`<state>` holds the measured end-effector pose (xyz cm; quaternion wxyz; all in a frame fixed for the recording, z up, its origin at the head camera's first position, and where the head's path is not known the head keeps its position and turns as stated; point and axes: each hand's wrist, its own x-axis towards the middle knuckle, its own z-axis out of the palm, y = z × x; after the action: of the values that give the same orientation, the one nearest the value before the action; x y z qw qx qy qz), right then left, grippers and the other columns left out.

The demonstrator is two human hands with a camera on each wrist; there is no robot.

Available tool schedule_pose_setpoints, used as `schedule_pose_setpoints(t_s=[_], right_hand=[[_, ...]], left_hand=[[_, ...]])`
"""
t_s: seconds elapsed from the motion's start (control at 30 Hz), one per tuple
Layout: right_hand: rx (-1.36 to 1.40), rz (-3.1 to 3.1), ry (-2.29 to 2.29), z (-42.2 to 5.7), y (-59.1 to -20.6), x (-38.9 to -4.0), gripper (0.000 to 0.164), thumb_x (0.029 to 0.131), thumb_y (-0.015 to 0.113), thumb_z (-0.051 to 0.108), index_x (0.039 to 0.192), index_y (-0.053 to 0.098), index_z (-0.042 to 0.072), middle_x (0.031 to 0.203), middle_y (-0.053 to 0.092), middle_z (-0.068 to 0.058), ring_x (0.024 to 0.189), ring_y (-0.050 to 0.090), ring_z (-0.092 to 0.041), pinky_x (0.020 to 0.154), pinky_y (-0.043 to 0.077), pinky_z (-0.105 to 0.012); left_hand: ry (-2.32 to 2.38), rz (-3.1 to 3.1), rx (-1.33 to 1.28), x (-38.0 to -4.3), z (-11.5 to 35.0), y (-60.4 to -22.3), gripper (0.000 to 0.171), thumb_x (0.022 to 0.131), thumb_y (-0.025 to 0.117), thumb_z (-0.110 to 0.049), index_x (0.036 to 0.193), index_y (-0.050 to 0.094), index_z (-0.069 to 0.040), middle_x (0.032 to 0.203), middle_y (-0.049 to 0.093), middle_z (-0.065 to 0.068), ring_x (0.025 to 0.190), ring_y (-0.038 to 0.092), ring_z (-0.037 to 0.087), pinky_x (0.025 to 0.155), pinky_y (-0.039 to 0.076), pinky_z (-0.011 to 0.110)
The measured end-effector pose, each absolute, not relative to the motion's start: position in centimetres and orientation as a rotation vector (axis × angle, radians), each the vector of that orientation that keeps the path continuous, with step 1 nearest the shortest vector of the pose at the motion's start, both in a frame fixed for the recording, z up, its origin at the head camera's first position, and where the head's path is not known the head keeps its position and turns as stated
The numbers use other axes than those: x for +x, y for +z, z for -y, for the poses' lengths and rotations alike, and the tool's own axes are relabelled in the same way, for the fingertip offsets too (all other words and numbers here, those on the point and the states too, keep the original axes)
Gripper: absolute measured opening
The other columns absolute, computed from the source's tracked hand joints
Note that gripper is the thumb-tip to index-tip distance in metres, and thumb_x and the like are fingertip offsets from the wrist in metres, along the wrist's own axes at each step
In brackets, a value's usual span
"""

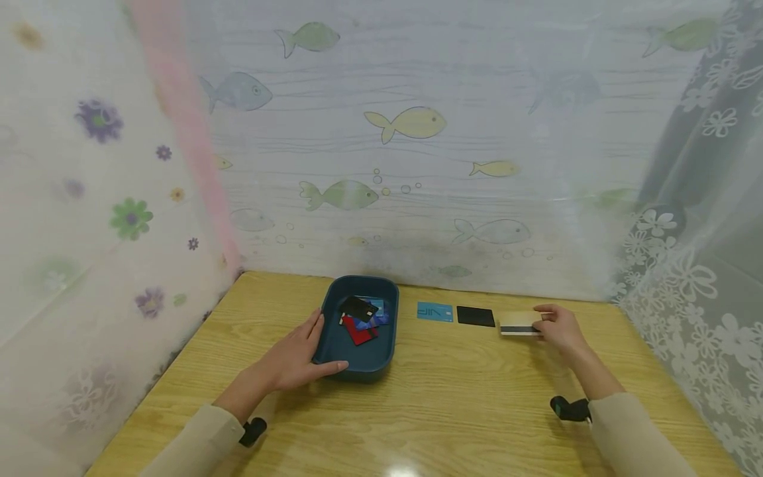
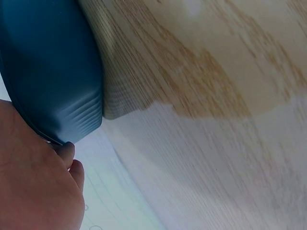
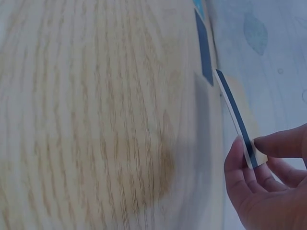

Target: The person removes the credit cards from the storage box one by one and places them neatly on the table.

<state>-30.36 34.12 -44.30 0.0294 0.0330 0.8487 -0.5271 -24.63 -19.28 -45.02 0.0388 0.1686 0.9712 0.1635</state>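
Observation:
My right hand (image 1: 561, 330) pinches a pale gold bank card (image 1: 517, 322) between thumb and fingers. The card's dark magnetic stripe shows, and in the right wrist view the card (image 3: 240, 117) is tilted above the table. To its left lie a black card (image 1: 475, 317) and a light blue VIP card (image 1: 435, 312), side by side. My left hand (image 1: 293, 358) rests against the near left corner of a dark blue plastic tub (image 1: 363, 361), fingers along its side and thumb across the front rim. Inside are several overlapping cards, including a red card (image 1: 359, 331) and a black card (image 1: 357, 308).
The wooden table (image 1: 453, 411) runs back to a hanging curtain printed with fish (image 1: 411, 122). A flowered curtain (image 1: 131, 218) borders the left side, and a lace curtain (image 1: 703, 278) hangs on the right. The tub stands near the table's back edge.

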Motion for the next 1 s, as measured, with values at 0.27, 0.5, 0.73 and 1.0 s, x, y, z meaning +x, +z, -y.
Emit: schedule_pose_setpoints(t_s=[0.27,0.5,0.73,1.0], right_hand=[[0.133,-2.598,-1.644,-34.3,-44.3,-31.1,0.054,0.103,0.045,-0.003,0.152,0.028,-0.017,0.15,0.024,-0.044,0.091,0.065,-0.02,0.079,0.06,-0.032],[0.135,-2.647,-1.594,-34.4,-45.0,-31.8,0.052,0.102,0.044,-0.003,0.15,0.03,-0.018,0.147,0.027,-0.044,0.091,0.064,-0.025,0.075,0.06,-0.03],[0.116,-2.847,-1.344,-34.5,-45.8,-32.8,0.05,0.1,0.052,0.005,0.143,0.041,-0.017,0.138,0.04,-0.043,0.106,0.059,-0.045,0.081,0.057,-0.043],[0.095,-2.88,-1.201,-34.2,-46.2,-33.5,0.054,0.101,0.056,0.012,0.142,0.039,-0.019,0.142,0.038,-0.045,0.132,0.039,-0.058,0.104,0.042,-0.063]], left_hand=[[0.499,-2.974,0.518,-24.7,19.4,-44.9,0.122,0.085,0.049,-0.087,0.163,0.015,0.001,0.171,0.007,0.015,0.155,0.019,0.038,0.121,0.027,0.057],[0.501,-2.97,0.525,-24.6,19.3,-45.1,0.121,0.085,0.05,-0.086,0.163,0.014,0.001,0.171,0.006,0.015,0.155,0.019,0.038,0.12,0.028,0.057],[0.511,-2.971,0.524,-24.5,19.1,-44.9,0.121,0.085,0.049,-0.086,0.163,0.015,0.001,0.171,0.007,0.015,0.155,0.019,0.038,0.12,0.028,0.056],[0.511,-2.972,0.514,-24.4,19.2,-44.8,0.122,0.085,0.048,-0.087,0.163,0.015,0.001,0.171,0.007,0.015,0.156,0.018,0.037,0.121,0.027,0.056]])
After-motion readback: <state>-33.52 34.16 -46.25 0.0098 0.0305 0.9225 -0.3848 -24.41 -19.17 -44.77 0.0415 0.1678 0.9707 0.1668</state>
